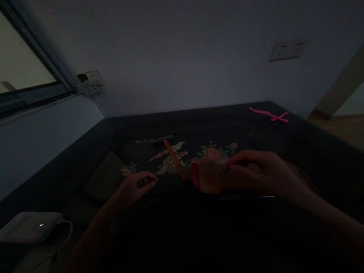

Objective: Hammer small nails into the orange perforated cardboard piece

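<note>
The scene is very dim. My right hand (263, 173) is closed round a small patterned box (209, 176) with a red end, held just above the dark table (211, 236). My left hand (134, 188) rests on the table to the left with its fingers curled together; what they pinch, if anything, is too dark to make out. Between the hands an orange stick-like object (175, 159) lies slanted on a black board printed with flowers and a bird (199, 152).
A pink ribbon (272, 115) lies at the far right corner of the table. A white device with a small light and a cable (28, 226) sits at the left edge. Wall sockets (90, 83) hang near a window (0, 55); another socket plate (287, 50) is at the right.
</note>
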A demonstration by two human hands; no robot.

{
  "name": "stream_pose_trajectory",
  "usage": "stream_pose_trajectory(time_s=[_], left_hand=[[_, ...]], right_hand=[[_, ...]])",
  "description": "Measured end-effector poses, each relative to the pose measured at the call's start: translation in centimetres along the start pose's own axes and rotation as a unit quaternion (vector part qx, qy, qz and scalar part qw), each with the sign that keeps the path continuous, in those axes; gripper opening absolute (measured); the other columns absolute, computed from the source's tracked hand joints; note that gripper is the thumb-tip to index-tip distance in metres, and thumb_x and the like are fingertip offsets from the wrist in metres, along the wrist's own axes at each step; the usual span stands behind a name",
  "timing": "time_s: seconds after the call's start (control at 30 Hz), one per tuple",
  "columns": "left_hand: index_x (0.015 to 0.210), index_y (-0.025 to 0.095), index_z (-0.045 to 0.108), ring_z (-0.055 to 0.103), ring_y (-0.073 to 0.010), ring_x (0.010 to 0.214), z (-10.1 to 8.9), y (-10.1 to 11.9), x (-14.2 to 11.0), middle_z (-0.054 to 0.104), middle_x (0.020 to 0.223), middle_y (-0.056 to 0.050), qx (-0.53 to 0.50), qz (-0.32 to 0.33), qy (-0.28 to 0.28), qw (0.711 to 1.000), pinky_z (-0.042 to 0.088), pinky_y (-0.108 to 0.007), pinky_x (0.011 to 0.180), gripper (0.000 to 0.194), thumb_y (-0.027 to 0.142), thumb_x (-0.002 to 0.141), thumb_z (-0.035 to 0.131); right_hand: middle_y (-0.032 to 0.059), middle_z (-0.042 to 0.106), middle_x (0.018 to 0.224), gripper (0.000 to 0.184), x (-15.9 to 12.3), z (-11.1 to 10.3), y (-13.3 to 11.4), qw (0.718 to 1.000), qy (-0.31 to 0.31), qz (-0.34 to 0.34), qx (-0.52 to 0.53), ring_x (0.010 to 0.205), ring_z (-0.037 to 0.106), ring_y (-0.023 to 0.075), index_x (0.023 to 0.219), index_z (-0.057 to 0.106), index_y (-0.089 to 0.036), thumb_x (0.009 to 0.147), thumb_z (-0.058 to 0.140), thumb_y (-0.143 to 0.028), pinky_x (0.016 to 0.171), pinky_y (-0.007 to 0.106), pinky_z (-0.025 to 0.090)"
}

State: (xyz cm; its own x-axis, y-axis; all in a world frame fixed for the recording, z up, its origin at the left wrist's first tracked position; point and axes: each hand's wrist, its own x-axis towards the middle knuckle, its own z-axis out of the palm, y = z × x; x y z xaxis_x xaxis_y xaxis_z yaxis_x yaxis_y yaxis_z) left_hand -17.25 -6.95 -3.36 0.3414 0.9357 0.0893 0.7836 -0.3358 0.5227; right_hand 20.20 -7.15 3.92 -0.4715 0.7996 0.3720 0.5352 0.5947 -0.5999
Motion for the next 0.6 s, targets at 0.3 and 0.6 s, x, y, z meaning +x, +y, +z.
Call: stream_pose_trajectory(time_s=[0.3, 0.6], left_hand=[[0.098, 0.018, 0.063, 0.061, -0.0167, 0.082, 4.7, 14.7, 6.2, 0.065, 0.092, -0.004, -0.038, 0.149, 0.081, 0.985, 0.048, -0.028, 0.075, 0.016, 0.021, 0.083, 0.062], [0.083, 0.016, 0.068, 0.06, -0.0146, 0.067, 7.7, 16.5, 9.0, 0.066, 0.077, -0.003, -0.03, 0.118, 0.047, 0.991, 0.044, -0.025, 0.061, 0.005, 0.02, 0.081, 0.065]], right_hand=[[0.0053, 0.075, 0.092, 0.021, 1.2, 0.2, 3.4, 0.994, -0.091, 0.066, -0.016, 0.083, 0.069, 0.0186, 0.096, 0.07, -0.014, 0.077, 0.066, -0.006, 0.075, 0.031, 0.053], [-0.0009, 0.067, 0.079, 0.006, 0.8, 1.3, 3.6, 0.993, -0.074, 0.06, -0.064, 0.077, 0.065, 0.0157, 0.082, 0.065, -0.014, 0.086, 0.064, -0.018, 0.071, 0.034, 0.052]])
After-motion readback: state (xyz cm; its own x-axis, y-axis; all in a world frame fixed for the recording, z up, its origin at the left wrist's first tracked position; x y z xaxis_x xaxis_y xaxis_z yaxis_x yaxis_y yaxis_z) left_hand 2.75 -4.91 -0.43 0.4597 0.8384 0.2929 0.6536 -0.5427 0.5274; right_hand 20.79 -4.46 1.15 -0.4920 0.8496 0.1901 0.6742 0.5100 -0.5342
